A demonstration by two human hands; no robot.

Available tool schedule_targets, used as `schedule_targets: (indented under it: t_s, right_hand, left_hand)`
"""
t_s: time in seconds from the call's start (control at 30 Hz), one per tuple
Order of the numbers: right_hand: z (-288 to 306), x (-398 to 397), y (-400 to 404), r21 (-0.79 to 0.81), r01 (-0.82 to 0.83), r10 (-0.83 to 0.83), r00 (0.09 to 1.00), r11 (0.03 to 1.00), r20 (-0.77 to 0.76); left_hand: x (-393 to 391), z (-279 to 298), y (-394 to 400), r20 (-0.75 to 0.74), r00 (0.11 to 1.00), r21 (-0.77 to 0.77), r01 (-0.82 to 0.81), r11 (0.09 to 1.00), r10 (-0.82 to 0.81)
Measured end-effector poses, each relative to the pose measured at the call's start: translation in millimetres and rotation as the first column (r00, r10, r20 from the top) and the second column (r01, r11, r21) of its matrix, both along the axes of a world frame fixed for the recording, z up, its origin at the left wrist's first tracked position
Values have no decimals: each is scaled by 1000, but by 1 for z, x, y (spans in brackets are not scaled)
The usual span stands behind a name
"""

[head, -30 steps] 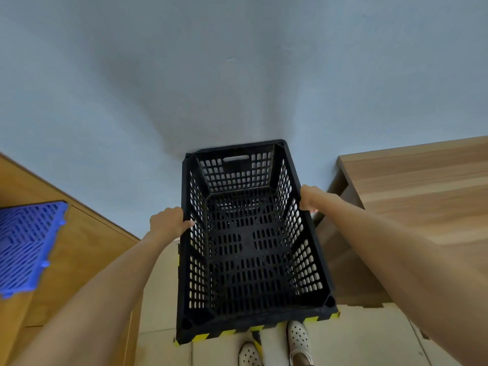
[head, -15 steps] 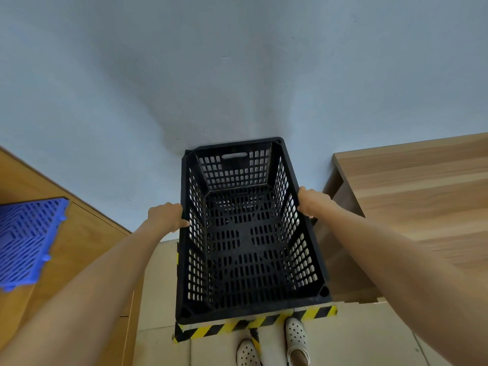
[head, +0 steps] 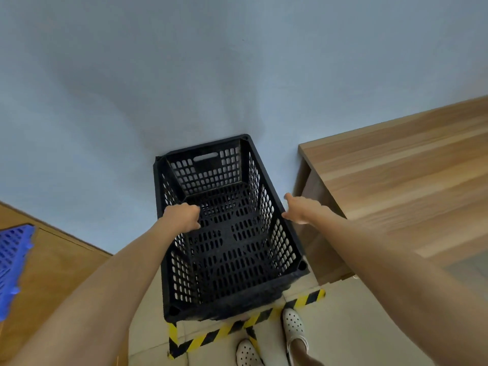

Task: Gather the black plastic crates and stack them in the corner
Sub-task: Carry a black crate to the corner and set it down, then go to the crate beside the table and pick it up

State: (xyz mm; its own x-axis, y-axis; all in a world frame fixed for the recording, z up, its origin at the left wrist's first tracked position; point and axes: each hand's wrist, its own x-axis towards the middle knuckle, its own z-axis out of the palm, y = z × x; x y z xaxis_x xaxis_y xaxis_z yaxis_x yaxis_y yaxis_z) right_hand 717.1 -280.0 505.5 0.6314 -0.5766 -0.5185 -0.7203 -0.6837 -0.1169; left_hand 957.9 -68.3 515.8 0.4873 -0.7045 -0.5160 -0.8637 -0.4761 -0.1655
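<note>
The black crate (head: 229, 233) now sits low on the floor against the blue wall (head: 184, 75), inside the yellow and black tape (head: 237, 328), and both hands have let go of its rim since a moment ago. The left hand (head: 182, 216) hangs over the left rim with loosely curled fingers holding nothing, and the right hand (head: 301, 210) is spread open just beside the right rim. A wooden table (head: 396, 180) stands close on the right, a wooden cabinet (head: 52, 265) with a blue grid panel (head: 13, 260) on the left, and white shoes (head: 293, 328) near the tape.
</note>
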Motion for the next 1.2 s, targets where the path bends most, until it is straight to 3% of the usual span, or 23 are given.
schedule_targets:
  t_s: [0.3, 0.7, 0.97, 1.2]
  right_hand:
    - [14, -114, -25, 57, 208, -205, 977, 976, -61]
    - [57, -289, -58, -8, 448, -448, 893, 894, -49]
    - [67, -406, -4, -62, 718, -719, 685, 694, -113]
    - [66, -437, 105, -14, 905, -905, 424, 425, -47]
  left_hand:
    - [-92, 31, -99, -104, 973, -92, 197, 976, -206]
    - [-252, 49, -209, -66, 870, -180, 471, 864, -488]
    - [-353, 77, -268, -42, 579, -148, 803, 578, -815]
    - [-439, 59, -247, 8, 230, -13, 973, 230, -973]
